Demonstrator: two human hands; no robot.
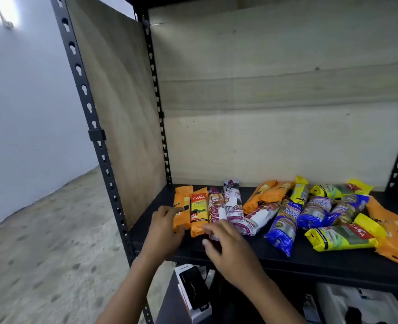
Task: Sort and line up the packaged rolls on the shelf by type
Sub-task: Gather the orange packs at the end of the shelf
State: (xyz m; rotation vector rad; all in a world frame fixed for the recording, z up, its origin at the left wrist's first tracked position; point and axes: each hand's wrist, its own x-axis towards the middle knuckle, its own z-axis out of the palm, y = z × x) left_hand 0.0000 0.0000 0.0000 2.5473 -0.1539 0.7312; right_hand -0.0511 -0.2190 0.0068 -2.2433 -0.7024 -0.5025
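Head view: left hand (164, 228) grip holds orange roll (182, 210); right hand (226, 244) spread wide over "CASA" roll (199, 211).

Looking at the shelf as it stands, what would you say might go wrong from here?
1. The orange pack at the far right lies at the shelf's front edge and might slide off if bumped.
2. The left hand and right hand work close together at the aligned row and might knock the purple-and-white rolls askew.
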